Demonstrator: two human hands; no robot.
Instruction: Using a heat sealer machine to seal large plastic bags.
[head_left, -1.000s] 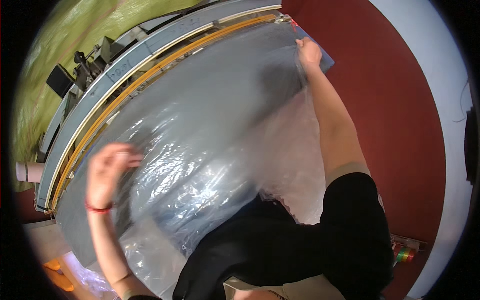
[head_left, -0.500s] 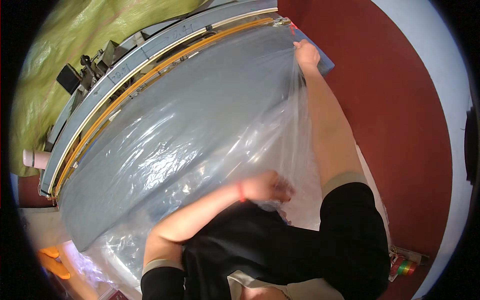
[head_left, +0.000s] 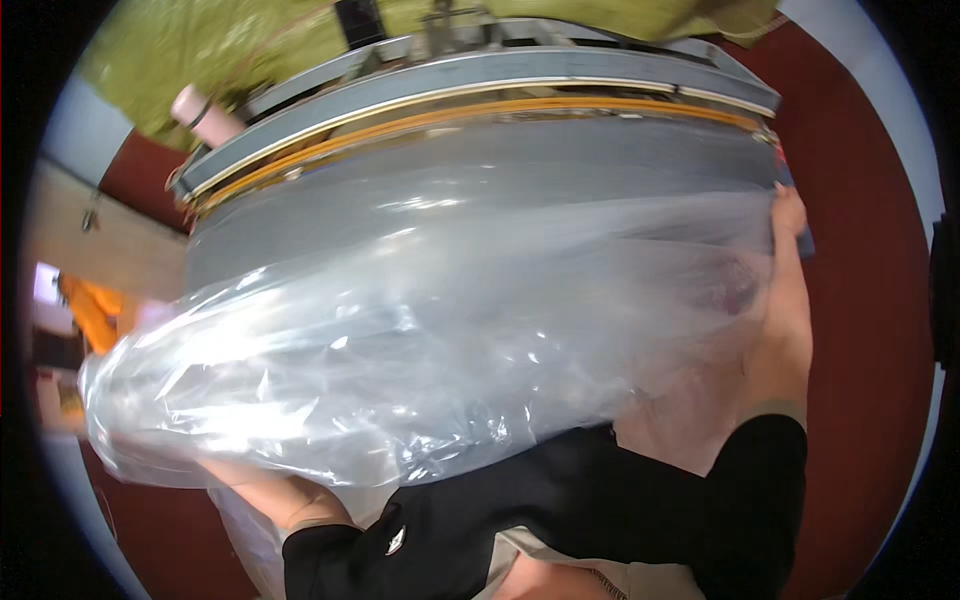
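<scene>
A large clear plastic sheet (head_left: 420, 330) billows up across the view in shiny folds over a grey table surface (head_left: 240, 230). At the far right, my right hand (head_left: 789, 212) is closed on the sheet's edge by the table's right corner, with that arm stretched out. My left forearm (head_left: 265, 492) reaches out to the lower left and passes behind the sheet. The left hand shows only as a blurred shape through the film, so its fingers cannot be made out.
Along the table's far edge run an orange strip (head_left: 480, 113) and a grey metal rail (head_left: 480, 72). A pink bottle (head_left: 207, 118) lies beyond its left end. A yellow-green cover (head_left: 250, 50) hangs behind. An orange object (head_left: 95, 310) is at the left, above dark red floor (head_left: 860, 300) at both sides.
My left hand has swung from in front of my body out to the far left, and the sheet has lifted and spread. My right hand keeps its grip. The view has turned left.
</scene>
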